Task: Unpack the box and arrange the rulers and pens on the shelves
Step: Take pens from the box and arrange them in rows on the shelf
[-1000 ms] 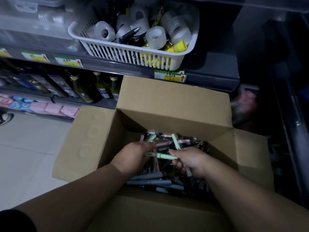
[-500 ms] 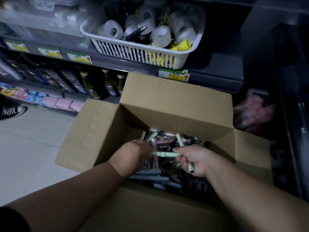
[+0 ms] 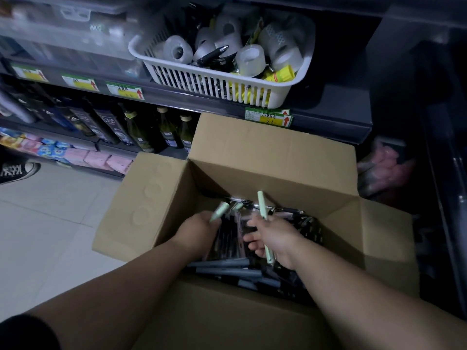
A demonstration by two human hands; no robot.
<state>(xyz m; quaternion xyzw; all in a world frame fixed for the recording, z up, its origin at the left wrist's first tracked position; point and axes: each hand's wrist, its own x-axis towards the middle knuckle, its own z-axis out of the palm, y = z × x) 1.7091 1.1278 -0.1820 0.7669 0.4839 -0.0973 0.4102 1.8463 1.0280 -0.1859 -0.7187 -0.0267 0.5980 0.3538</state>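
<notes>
**Unpacking step, early.** Picking pens out of the box (image 3: 273, 152); both held pens not yet clear of it.

- **Hands:** both down inside the box, over a heap of pens (image 3: 227, 270) covering its floor, mostly dark and grey.
- **Left hand (image 3: 199, 231):** near the box's left wall, closed round a green pen (image 3: 219, 211). Fingers hidden behind the back of the hand. Only the pen's upper end showing, pointing toward the box's far flap.
- **Right hand (image 3: 278, 238):** near the box's middle, holding a long green pen (image 3: 261, 203) across the palm. 1 end sticking out toward the far flap, the other toward the near edge. Thumb and 2 fingers loosely spread, so a light hold, by judgement.
- **Loose pen:** a 3rd green pen (image 3: 237, 205) in the heap between the 2 hands, just beside the left hand's pen.
- **Rulers:** none to be made out in the box.

**Next move, by judgement.** Firming up the right grip, lifting both pens clear of the box's walls, and carrying them up past the far flap to the shelf (image 3: 177, 97) beyond, home of a white basket (image 3: 219, 82) of tape rolls (image 3: 250, 59).

**Risk.** The loosely held pen slipping back into the heap.
</notes>
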